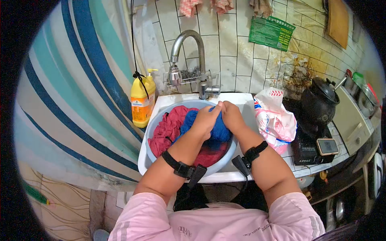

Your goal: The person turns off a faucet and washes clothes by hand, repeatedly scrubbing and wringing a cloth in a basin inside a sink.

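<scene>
A wet-looking blue cloth [220,130], perhaps a towel, is bunched between my two hands over a light blue basin [149,134]. My left hand [205,120] is closed on its left upper part. Close beside it, nearly touching, my right hand [232,116] grips the cloth with the fingers mostly turned out of sight. A crumpled dark red cloth [169,130] fills the basin's left side, and more red fabric lies low at the front under dark water. The basin sits in a white sink [245,105].
Behind the basin rises a curved metal faucet [201,52] with a wire rack [187,77]. A yellow pump bottle [141,102] stands left. At right are a plastic package [275,120], a black pot [320,100] on a stove, and a phone [327,146]. A striped curtain [80,88] hangs left.
</scene>
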Demonstrator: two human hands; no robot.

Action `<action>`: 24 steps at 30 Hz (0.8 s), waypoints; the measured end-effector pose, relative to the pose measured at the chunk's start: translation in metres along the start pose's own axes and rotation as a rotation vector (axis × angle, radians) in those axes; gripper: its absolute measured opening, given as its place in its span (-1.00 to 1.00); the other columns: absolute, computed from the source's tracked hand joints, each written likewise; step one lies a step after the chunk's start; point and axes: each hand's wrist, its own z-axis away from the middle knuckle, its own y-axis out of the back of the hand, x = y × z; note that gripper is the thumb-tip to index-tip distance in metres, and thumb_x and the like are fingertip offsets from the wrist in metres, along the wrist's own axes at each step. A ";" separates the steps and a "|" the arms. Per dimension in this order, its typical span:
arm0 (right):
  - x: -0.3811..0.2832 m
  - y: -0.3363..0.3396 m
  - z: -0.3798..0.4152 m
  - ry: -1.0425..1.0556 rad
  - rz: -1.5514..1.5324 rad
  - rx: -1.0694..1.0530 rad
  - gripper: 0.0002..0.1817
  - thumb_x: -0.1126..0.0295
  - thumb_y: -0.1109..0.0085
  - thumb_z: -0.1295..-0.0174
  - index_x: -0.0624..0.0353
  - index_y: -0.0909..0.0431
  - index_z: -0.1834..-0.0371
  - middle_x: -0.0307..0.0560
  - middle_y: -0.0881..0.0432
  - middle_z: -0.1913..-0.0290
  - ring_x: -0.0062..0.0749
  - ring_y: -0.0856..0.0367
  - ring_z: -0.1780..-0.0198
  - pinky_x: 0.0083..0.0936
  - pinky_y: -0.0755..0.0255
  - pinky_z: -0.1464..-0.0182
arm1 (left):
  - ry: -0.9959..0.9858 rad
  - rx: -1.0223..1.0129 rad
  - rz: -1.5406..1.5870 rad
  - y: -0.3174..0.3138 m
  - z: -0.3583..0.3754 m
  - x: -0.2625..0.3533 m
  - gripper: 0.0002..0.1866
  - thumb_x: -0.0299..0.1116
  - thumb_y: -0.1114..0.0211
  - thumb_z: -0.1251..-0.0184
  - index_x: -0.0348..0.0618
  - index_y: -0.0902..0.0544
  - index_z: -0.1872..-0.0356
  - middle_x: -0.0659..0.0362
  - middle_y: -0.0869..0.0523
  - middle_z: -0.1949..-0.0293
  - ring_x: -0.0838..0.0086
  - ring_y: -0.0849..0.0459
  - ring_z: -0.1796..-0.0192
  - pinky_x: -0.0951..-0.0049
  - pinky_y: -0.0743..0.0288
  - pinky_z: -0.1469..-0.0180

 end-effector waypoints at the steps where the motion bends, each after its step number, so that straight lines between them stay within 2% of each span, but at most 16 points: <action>1: -0.003 -0.001 0.002 0.002 0.003 -0.002 -0.57 0.15 0.17 -0.43 0.31 -0.50 0.37 0.37 -0.58 0.36 0.33 -0.54 0.24 0.07 -0.40 0.16 | -0.003 0.000 -0.005 0.002 0.001 0.002 -0.53 0.00 -0.06 -0.45 -0.28 -0.56 0.03 0.03 -0.68 0.19 0.35 -0.66 0.23 0.36 -0.53 0.14; 3: -0.014 -0.002 0.008 0.042 -0.008 0.021 -0.62 0.20 0.11 -0.41 0.31 -0.49 0.38 0.36 -0.57 0.39 0.33 -0.54 0.27 0.01 -0.39 0.21 | 0.057 0.023 0.164 0.008 0.003 0.008 -0.52 0.02 -0.11 -0.41 -0.29 -0.58 0.09 0.08 -0.65 0.21 0.40 -0.57 0.19 0.30 -0.44 0.13; 4: -0.026 0.001 0.013 0.079 -0.015 0.040 -0.67 0.24 0.06 -0.38 0.30 -0.47 0.40 0.36 -0.55 0.41 0.33 -0.53 0.31 -0.04 -0.39 0.27 | 0.054 0.025 0.165 0.011 0.002 0.009 -0.52 0.02 -0.11 -0.41 -0.29 -0.58 0.09 0.08 -0.65 0.21 0.40 -0.57 0.19 0.30 -0.44 0.13; 7: -0.066 0.013 0.030 0.148 -0.042 0.000 -0.65 0.23 0.06 -0.39 0.28 -0.44 0.45 0.33 -0.54 0.45 0.33 -0.52 0.33 -0.01 -0.39 0.30 | 0.118 0.106 0.193 0.016 -0.006 0.002 -0.56 0.01 -0.10 -0.42 -0.26 -0.57 0.18 0.13 -0.63 0.26 0.47 -0.55 0.22 0.34 -0.43 0.17; 9: -0.072 0.014 0.033 0.207 -0.013 0.018 -0.64 0.22 0.06 -0.39 0.28 -0.42 0.47 0.33 -0.53 0.46 0.34 -0.51 0.34 -0.01 -0.38 0.31 | 0.014 -0.045 0.375 0.019 -0.009 -0.006 -0.59 0.01 -0.07 -0.43 -0.18 -0.56 0.24 0.13 -0.62 0.28 0.49 -0.54 0.21 0.34 -0.41 0.18; 10: -0.073 0.014 0.034 0.258 0.015 0.043 -0.63 0.22 0.06 -0.39 0.28 -0.40 0.48 0.32 -0.53 0.48 0.34 -0.50 0.35 0.00 -0.37 0.33 | 0.013 -0.043 0.374 0.017 -0.005 -0.004 -0.59 0.01 -0.07 -0.43 -0.18 -0.56 0.24 0.13 -0.62 0.28 0.49 -0.54 0.21 0.34 -0.41 0.18; 12: -0.058 0.008 0.024 0.225 0.025 0.105 -0.62 0.21 0.05 -0.39 0.29 -0.41 0.49 0.32 -0.51 0.49 0.32 -0.49 0.38 -0.02 -0.37 0.33 | 0.040 -0.058 0.199 0.007 0.006 0.001 -0.56 0.01 0.03 -0.48 -0.18 -0.56 0.07 0.10 -0.66 0.10 0.38 -0.58 0.00 0.24 -0.44 -0.03; 14: -0.034 0.003 0.011 0.185 0.039 0.162 -0.60 0.20 0.04 -0.39 0.30 -0.42 0.50 0.32 -0.50 0.50 0.31 -0.48 0.40 -0.05 -0.36 0.34 | 0.101 -0.014 0.147 0.002 0.006 0.003 -0.56 0.00 0.04 -0.48 -0.18 -0.57 0.04 0.08 -0.66 0.07 0.36 -0.59 0.02 0.25 -0.44 -0.03; 17: -0.008 0.006 -0.004 -0.071 -0.146 0.135 -0.56 0.16 0.06 -0.39 0.32 -0.45 0.52 0.35 -0.51 0.46 0.32 -0.49 0.34 0.00 -0.34 0.25 | 0.137 -0.053 -0.007 -0.002 0.010 0.007 -0.53 0.02 0.01 -0.46 -0.20 -0.58 0.01 0.09 -0.67 0.12 0.35 -0.61 0.06 0.24 -0.45 -0.01; 20: -0.002 0.004 -0.004 -0.083 -0.181 0.099 -0.56 0.16 0.05 -0.39 0.33 -0.45 0.51 0.36 -0.51 0.44 0.33 -0.48 0.33 -0.02 -0.34 0.26 | 0.059 -0.080 -0.054 -0.002 0.014 0.010 -0.54 0.02 -0.08 -0.43 -0.23 -0.58 0.03 0.07 -0.68 0.16 0.35 -0.64 0.16 0.27 -0.49 0.07; 22: 0.005 -0.001 -0.003 -0.062 -0.210 0.088 -0.55 0.14 0.05 -0.39 0.34 -0.46 0.49 0.35 -0.53 0.43 0.30 -0.50 0.32 -0.05 -0.36 0.25 | 0.067 -0.049 0.063 0.002 0.015 0.017 -0.64 -0.09 -0.16 -0.41 -0.25 -0.60 0.16 0.17 -0.60 0.37 0.51 -0.55 0.37 0.41 -0.46 0.32; 23: 0.009 -0.003 -0.004 -0.039 -0.238 0.074 -0.55 0.13 0.04 -0.39 0.34 -0.47 0.48 0.33 -0.55 0.41 0.27 -0.51 0.32 -0.09 -0.38 0.23 | 0.064 -0.050 0.062 0.004 0.014 0.022 -0.64 -0.09 -0.16 -0.41 -0.25 -0.60 0.16 0.17 -0.60 0.37 0.51 -0.55 0.37 0.41 -0.46 0.32; 24: 0.007 -0.002 -0.004 -0.036 -0.238 0.076 -0.55 0.13 0.04 -0.39 0.34 -0.47 0.48 0.33 -0.55 0.41 0.27 -0.51 0.32 -0.09 -0.38 0.23 | 0.031 0.014 0.257 0.006 0.013 0.026 -0.67 -0.14 -0.19 -0.39 -0.25 -0.59 0.16 0.20 -0.58 0.41 0.53 -0.54 0.44 0.45 -0.45 0.39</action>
